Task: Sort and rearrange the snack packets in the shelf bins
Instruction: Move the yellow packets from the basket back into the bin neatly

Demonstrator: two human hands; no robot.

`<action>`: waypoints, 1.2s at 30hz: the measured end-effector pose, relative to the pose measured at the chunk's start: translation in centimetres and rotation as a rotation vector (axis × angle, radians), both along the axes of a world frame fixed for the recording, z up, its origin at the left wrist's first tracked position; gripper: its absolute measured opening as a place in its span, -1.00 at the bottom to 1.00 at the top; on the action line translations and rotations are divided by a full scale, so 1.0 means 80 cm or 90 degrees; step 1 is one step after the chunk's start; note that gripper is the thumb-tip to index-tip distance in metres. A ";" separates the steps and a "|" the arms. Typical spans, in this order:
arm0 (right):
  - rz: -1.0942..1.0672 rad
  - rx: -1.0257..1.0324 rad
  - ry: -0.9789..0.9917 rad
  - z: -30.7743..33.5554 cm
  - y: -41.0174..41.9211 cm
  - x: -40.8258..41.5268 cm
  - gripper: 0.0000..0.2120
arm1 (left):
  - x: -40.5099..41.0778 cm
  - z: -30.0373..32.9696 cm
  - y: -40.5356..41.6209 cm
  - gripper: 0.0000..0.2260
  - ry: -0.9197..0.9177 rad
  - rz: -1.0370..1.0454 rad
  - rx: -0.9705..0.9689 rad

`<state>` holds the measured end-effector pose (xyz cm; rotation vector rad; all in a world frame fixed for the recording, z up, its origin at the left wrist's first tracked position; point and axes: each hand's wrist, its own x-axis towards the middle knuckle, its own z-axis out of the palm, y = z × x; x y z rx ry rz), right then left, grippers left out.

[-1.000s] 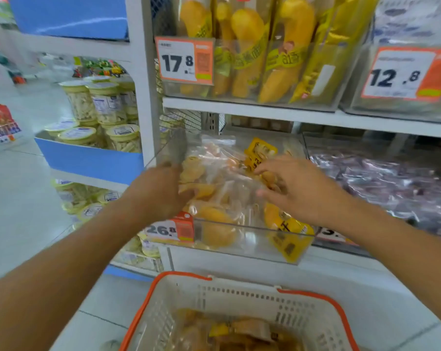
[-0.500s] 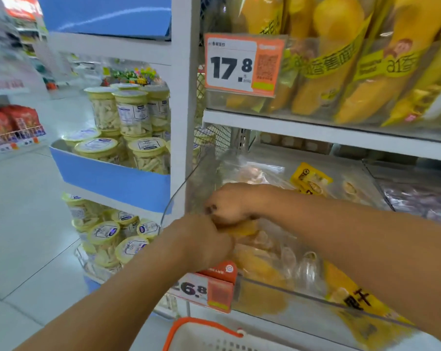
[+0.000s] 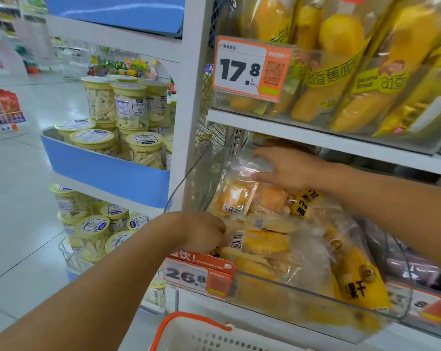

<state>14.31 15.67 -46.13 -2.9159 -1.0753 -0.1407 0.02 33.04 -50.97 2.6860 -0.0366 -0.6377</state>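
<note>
Store shelving fills our view. Nearest, our left hand (image 3: pixel 204 233) pinches a barcoded yellow snack packet (image 3: pixel 261 240) at the clear bin (image 3: pixel 303 295) front; farther back, our right hand (image 3: pixel 287 168) lies spread, fingers apart, on the clear packets (image 3: pixel 239 191) heaped inside.

two hands (image 3: pixel 287 171), two orange price tags (image 3: pixel 249 69), one orange-rimmed basket (image 3: pixel 189 333), one clear bin (image 3: pixel 303 300) of snack packets (image 3: pixel 262 241)

Left hand (image 3: pixel 204 234) low centre, forearm entering from 7 o'clock, fingers curled closed, pointing toward 3 o'clock. Right hand (image 3: pixel 287 168) higher, forearm from 4 o'clock, palm down, fingers spread toward 9 o'clock.
</note>
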 end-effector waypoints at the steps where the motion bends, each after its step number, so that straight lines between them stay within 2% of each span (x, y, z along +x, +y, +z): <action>1: -0.043 -0.035 -0.009 -0.007 0.007 0.007 -0.33 | -0.001 0.001 0.000 -0.62 0.006 -0.012 -0.017; 3: -0.139 -0.065 -0.013 -0.025 0.022 0.019 -0.13 | -0.003 0.004 -0.006 -0.63 0.005 -0.030 -0.047; 6: -0.245 0.039 -0.048 -0.041 0.046 0.030 -0.10 | 0.007 -0.004 -0.014 -0.68 -0.021 -0.052 -0.019; 10: -0.171 0.050 -0.209 -0.064 0.068 0.015 -0.04 | 0.011 0.000 -0.017 -0.66 0.001 -0.065 0.042; 13: -0.122 -0.011 -0.251 -0.094 0.064 0.000 -0.17 | 0.016 0.005 -0.008 -0.60 0.043 -0.027 0.082; 15: -0.144 -0.037 -0.240 -0.100 0.054 0.002 -0.14 | 0.019 0.012 -0.003 -0.51 0.072 0.009 0.093; 18: -0.298 0.080 -0.115 -0.076 0.045 0.018 -0.16 | 0.029 0.012 -0.002 -0.43 0.085 0.042 0.037; 23: -0.351 0.020 -0.027 -0.065 0.033 0.028 -0.45 | 0.049 -0.008 -0.011 -0.58 0.062 -0.009 0.000; 27: -0.377 0.040 0.119 -0.056 0.007 0.039 -0.22 | 0.065 -0.022 -0.002 -0.62 0.064 -0.021 -0.130; 29: -0.336 0.009 0.237 -0.055 0.008 0.037 -0.25 | 0.066 -0.029 -0.007 -0.57 0.060 -0.045 -0.187; 30: -0.304 0.046 0.294 -0.059 0.014 0.034 -0.29 | 0.066 -0.034 -0.011 -0.55 0.051 -0.052 -0.201; 31: -0.278 0.137 0.349 -0.066 0.022 0.033 -0.34 | 0.063 -0.038 -0.014 -0.55 0.036 -0.057 -0.196; 33: -0.231 0.370 0.434 -0.089 0.043 0.032 -0.62 | 0.058 -0.043 -0.017 -0.59 -0.002 -0.069 -0.178; 34: -0.195 0.434 0.447 -0.100 0.056 0.034 -0.78 | 0.056 -0.042 -0.018 -0.61 -0.013 -0.076 -0.163; 36: -0.154 0.448 0.443 -0.110 0.078 0.033 -0.88 | 0.052 -0.033 -0.020 -0.65 -0.025 -0.098 -0.087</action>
